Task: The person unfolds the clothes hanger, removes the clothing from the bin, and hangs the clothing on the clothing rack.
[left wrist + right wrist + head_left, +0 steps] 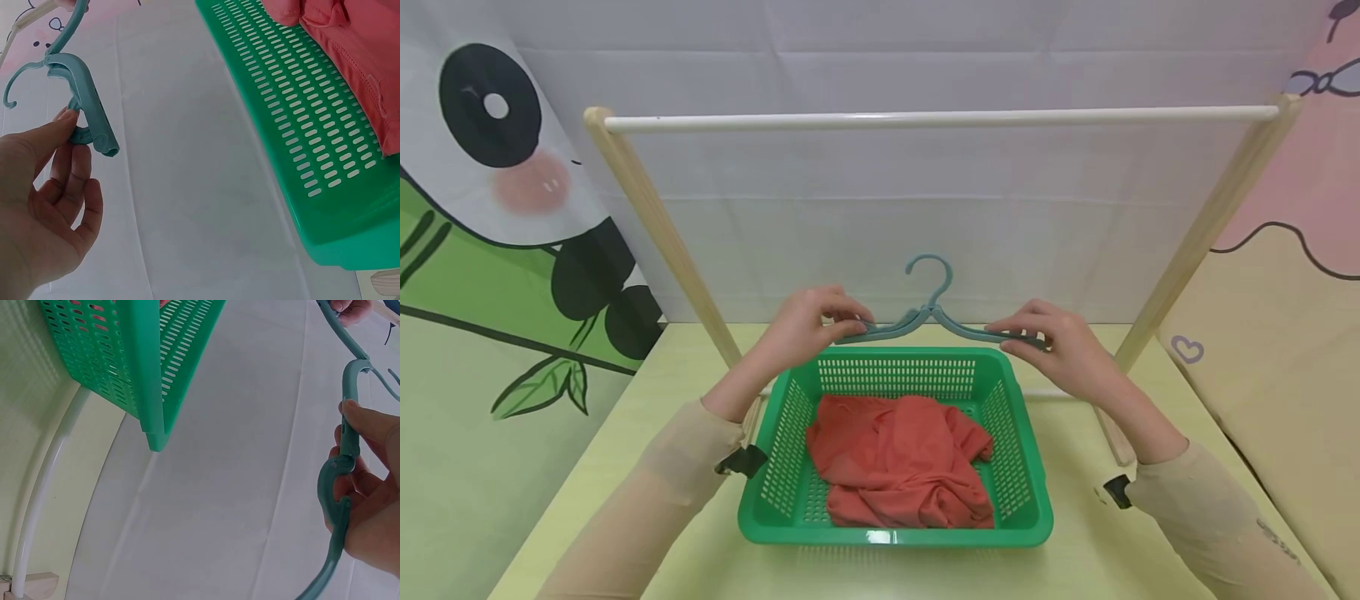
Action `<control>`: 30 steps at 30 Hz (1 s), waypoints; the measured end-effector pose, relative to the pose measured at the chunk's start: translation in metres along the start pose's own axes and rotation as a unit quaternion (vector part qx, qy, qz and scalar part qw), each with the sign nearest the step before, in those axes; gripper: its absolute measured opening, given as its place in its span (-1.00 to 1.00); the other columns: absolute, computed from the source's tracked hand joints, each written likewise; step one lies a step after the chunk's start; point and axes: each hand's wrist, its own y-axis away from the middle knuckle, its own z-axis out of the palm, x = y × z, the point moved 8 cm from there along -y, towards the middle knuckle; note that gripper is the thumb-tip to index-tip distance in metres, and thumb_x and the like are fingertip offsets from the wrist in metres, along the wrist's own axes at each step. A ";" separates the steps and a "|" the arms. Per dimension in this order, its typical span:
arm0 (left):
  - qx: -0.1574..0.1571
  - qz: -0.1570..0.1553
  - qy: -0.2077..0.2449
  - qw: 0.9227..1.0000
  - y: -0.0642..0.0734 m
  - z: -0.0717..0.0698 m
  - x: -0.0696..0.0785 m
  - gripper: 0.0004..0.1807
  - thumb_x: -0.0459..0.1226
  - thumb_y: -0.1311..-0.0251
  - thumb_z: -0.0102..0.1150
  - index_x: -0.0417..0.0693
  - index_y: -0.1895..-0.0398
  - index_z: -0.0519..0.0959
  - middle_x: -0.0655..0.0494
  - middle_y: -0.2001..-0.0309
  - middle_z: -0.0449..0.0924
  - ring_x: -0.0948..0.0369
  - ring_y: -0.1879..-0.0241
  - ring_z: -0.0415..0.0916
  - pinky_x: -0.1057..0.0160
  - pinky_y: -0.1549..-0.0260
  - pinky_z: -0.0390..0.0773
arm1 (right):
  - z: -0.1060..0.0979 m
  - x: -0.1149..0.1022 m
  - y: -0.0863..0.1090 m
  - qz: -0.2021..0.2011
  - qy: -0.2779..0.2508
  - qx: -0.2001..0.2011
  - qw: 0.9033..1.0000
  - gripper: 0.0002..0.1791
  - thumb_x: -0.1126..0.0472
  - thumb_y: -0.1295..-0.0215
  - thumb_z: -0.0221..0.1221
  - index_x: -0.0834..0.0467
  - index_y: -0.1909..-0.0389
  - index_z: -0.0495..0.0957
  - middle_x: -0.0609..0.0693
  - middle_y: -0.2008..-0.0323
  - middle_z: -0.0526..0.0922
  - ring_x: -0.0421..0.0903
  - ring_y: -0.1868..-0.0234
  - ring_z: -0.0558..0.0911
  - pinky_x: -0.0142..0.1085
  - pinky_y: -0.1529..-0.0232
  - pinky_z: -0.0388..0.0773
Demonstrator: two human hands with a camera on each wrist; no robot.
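A teal plastic hanger [931, 312] is held level above the back rim of a green basket [895, 537], its hook pointing up. My left hand [812, 329] pinches the end of its left arm between thumb and fingers. On the other side, my right hand [1060, 346] grips the right arm, thumb on one face and fingers behind. In the right wrist view, the hanger [350, 434] shows a curved piece that bends down past the fingers. A crumpled red cloth garment [906, 467] lies inside the basket, below both hands.
A rack with a white rail [940, 120] and slanting wooden posts [662, 225] stands behind the basket on a pale yellow table [700, 550]. Behind it hangs a white sheet [880, 225]. Cartoon-printed panels flank both sides.
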 end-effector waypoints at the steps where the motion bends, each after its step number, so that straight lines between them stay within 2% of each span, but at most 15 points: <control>1: 0.006 -0.001 0.006 1.000 0.000 -0.001 0.000 -0.86 -0.26 -0.23 0.31 0.09 0.18 0.76 0.15 0.40 0.59 0.23 0.36 0.44 0.22 0.30 0.47 | 0.000 0.000 0.000 0.000 -0.001 0.001 1.000 -0.72 0.30 -0.23 0.32 0.00 0.05 0.72 -0.13 0.29 0.63 -0.32 0.42 0.43 -0.41 0.45 0.36; 9: 0.053 -0.020 0.071 0.996 0.004 -0.012 -0.006 -0.80 -0.29 -0.27 0.27 0.03 0.06 0.73 0.07 0.17 0.69 0.18 0.24 0.61 0.08 0.15 0.61 | -0.005 0.004 0.003 0.013 -0.004 0.013 1.000 -0.72 0.29 -0.22 0.33 -0.03 0.06 0.72 -0.17 0.29 0.64 -0.30 0.46 0.39 -0.39 0.45 0.35; 14: 0.093 -0.034 0.088 0.991 0.007 -0.019 -0.010 -0.79 -0.23 -0.29 0.26 0.03 0.04 0.71 0.05 0.20 0.72 0.23 0.27 0.61 0.14 0.20 0.61 | -0.007 0.004 0.004 0.011 -0.003 0.019 1.000 -0.72 0.29 -0.24 0.32 -0.02 0.05 0.72 -0.15 0.27 0.66 -0.30 0.47 0.37 -0.41 0.44 0.34; 18: 0.119 -0.070 0.131 0.982 0.010 -0.022 -0.019 -0.76 -0.19 -0.29 0.27 0.04 0.00 0.70 -0.01 0.20 0.74 0.35 0.30 0.63 0.26 0.20 0.61 | -0.009 0.005 0.005 0.007 -0.001 0.031 0.999 -0.72 0.31 -0.23 0.32 -0.01 0.06 0.72 -0.14 0.27 0.67 -0.32 0.43 0.38 -0.43 0.44 0.34; 21: 0.133 -0.079 0.168 0.974 0.012 -0.024 -0.023 -0.74 -0.20 -0.30 0.26 0.00 -0.01 0.69 -0.08 0.20 0.73 0.40 0.32 0.65 0.25 0.17 0.63 | -0.011 0.006 0.006 0.007 0.000 0.039 0.999 -0.71 0.32 -0.21 0.33 -0.02 0.07 0.72 -0.14 0.25 0.67 -0.33 0.41 0.39 -0.45 0.43 0.34; 25: 0.132 -0.076 0.196 0.969 0.012 -0.024 -0.025 -0.74 -0.23 -0.29 0.27 -0.07 -0.01 0.68 0.07 0.26 0.72 0.38 0.33 0.66 0.28 0.17 0.64 | -0.012 0.006 0.005 0.004 -0.003 0.040 0.999 -0.70 0.32 -0.20 0.34 -0.03 0.07 0.72 -0.15 0.24 0.67 -0.33 0.41 0.39 -0.45 0.42 0.34; 27: 0.119 -0.082 0.200 0.969 0.012 -0.023 -0.027 -0.74 -0.23 -0.28 0.28 -0.06 -0.01 0.68 0.12 0.25 0.72 0.29 0.29 0.68 0.27 0.18 0.65 | -0.011 0.005 0.005 0.002 -0.003 0.036 0.999 -0.70 0.33 -0.20 0.34 -0.03 0.07 0.72 -0.14 0.24 0.67 -0.32 0.41 0.39 -0.45 0.43 0.35; 30: 0.086 -0.093 0.188 0.974 0.011 -0.019 -0.031 -0.74 -0.22 -0.28 0.28 -0.04 -0.01 0.67 0.11 0.20 0.73 0.17 0.22 0.69 0.28 0.16 0.65 | -0.009 0.004 0.005 -0.005 -0.003 0.028 1.000 -0.70 0.33 -0.20 0.34 -0.01 0.06 0.73 -0.12 0.24 0.67 -0.32 0.44 0.40 -0.44 0.46 0.35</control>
